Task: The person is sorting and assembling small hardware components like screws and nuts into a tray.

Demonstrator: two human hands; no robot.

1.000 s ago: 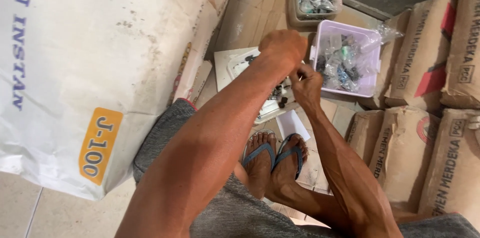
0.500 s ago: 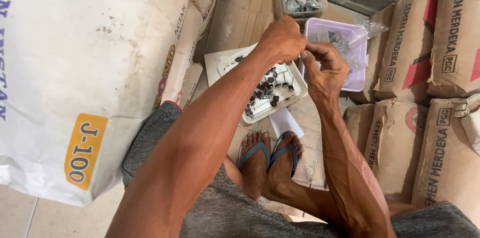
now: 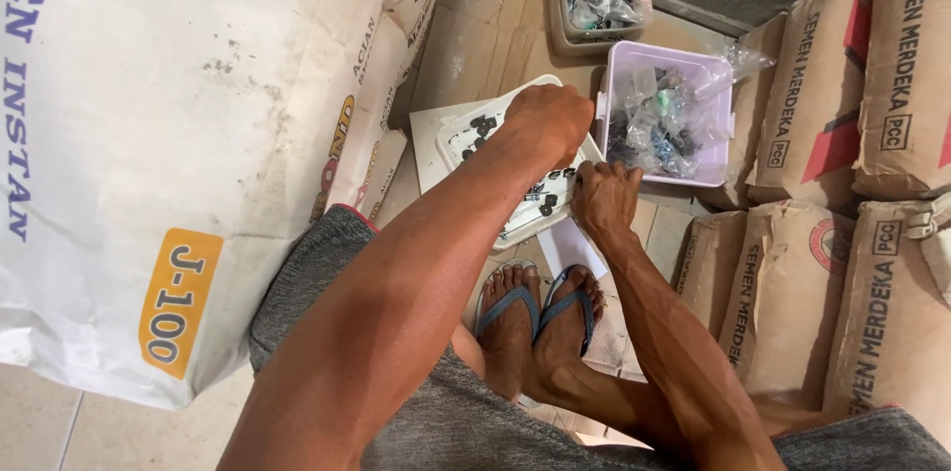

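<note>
A white tray [image 3: 466, 139] holding several small dark parts lies on flattened cardboard in front of my feet. My left hand [image 3: 548, 121] hovers over the tray with its fingers curled down; whether it holds anything is hidden. My right hand [image 3: 604, 196] rests at the tray's right edge, fingers bent over the small parts there, and what they pinch I cannot make out. Just right of the hands stands a lilac plastic box [image 3: 713, 85] filled with clear bags of small dark pieces.
A large white sack [image 3: 178, 134] fills the left side. Brown paper cement sacks [image 3: 842, 184] are stacked on the right. A clear plastic box [image 3: 599, 5] of bagged parts sits at the back. My sandalled feet [image 3: 540, 308] rest on a tiled floor [image 3: 40, 421].
Both hands have come down from the lilac box to the white tray. The camera view has shifted, so the tray and boxes sit lower in the picture.
</note>
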